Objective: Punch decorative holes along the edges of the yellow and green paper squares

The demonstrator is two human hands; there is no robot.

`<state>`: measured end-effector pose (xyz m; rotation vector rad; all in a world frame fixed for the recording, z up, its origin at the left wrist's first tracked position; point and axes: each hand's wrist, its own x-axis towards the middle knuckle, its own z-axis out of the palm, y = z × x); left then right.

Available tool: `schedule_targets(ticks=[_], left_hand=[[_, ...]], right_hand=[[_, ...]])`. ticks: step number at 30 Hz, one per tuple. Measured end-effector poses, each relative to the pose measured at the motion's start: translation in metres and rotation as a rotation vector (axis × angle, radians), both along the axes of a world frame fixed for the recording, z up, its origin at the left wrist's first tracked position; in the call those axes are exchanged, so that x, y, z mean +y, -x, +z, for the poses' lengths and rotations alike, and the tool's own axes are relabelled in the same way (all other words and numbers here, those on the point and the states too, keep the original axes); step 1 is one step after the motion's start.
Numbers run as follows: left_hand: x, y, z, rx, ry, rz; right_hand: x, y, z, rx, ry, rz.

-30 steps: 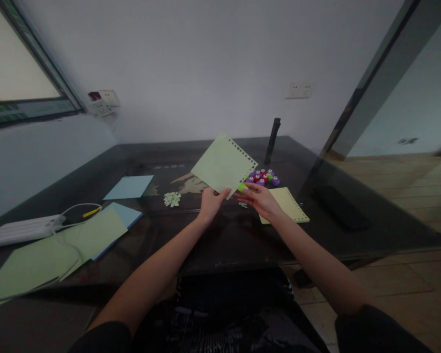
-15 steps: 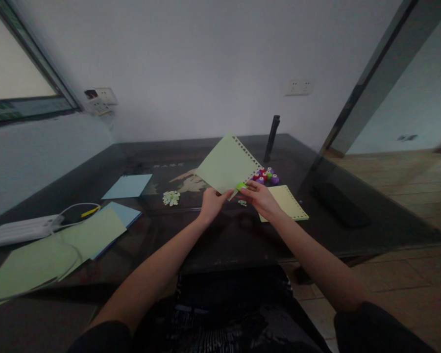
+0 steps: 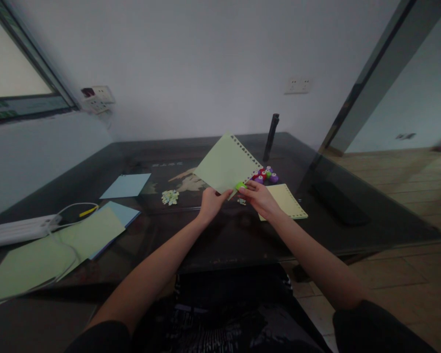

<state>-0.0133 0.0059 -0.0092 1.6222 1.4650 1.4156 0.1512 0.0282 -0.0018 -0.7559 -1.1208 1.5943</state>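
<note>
Your bench already bears paper bits; your left hand pinches a seemingly unfinished sheet, your right hand a green punch.

Both arms come in from the near side, slanting toward each other as they go far. My left forearm, bare, runs far and right to a nearly straight wrist; my left hand is pinching, its thumb stretched right, the fingers behind mostly hidden from me. Over on the right, my right forearm angles far and left, and there's my right hand, fingers and thumb drawn together in a pinch, tips pointing left. Two hands, roughly level, facing each other, near but apart.
</note>
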Motion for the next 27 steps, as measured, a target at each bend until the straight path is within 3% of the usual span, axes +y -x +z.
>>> schedule_targets(ticks=[27], left_hand=[[-0.0018, 0.0000, 0.0025, 0.044, 0.007, 0.002]], right_hand=[[-0.0018, 0.0020, 0.0002, -0.008, -0.007, -0.022]])
